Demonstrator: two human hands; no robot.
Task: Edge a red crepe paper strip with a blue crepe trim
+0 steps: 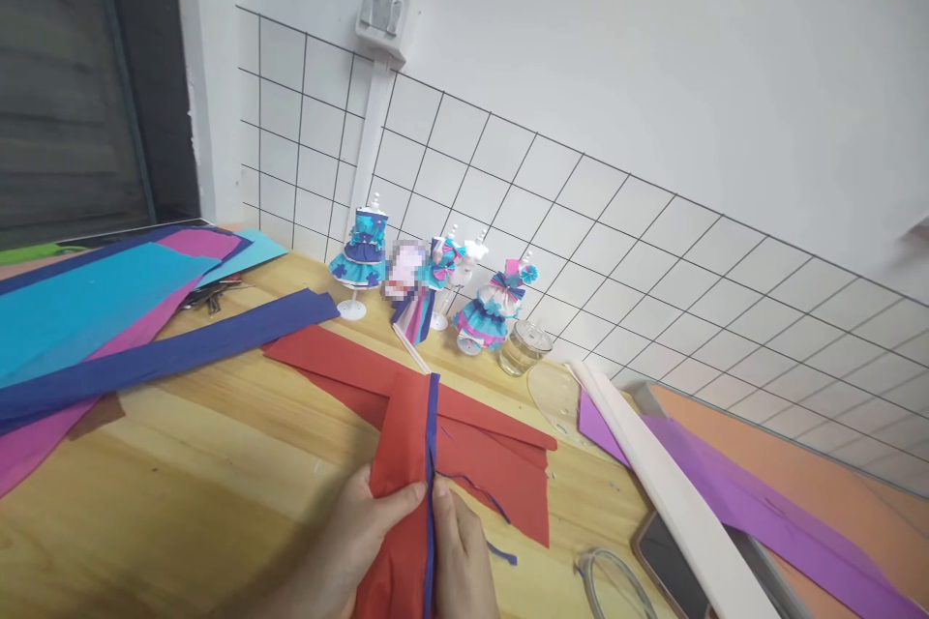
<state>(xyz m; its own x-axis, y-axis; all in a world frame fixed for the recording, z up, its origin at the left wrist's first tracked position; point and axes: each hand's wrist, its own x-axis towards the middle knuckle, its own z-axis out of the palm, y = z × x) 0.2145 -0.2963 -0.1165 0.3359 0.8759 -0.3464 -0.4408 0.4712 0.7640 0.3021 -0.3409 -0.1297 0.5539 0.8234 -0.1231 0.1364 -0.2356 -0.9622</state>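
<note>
Between my hands is a piece of red crepe-like paper (pixel 399 435) with a narrow blue strip (pixel 431 435) along its right edge. My left hand (pixel 367 527) is closed on the red paper, its thumb lying flat near the blue edge. From the other side, my right hand (pixel 459 546) pinches the blue strip, fingertips close to the left thumb. Behind the held piece, more red paper (pixel 508 474) lies folded on the wooden table. Thin blue scraps (pixel 502 555) rest to the right of my right hand.
Small dress forms with paper dresses (pixel 365 247) stand at the back beside a glass of liquid (pixel 524 348). Coloured sheets (pixel 108 300) and a dark blue strip (pixel 181 343) lie left. A phone (pixel 668 561), a clear ring (pixel 610 580) and a pale paper strip (pixel 668 493) lie right.
</note>
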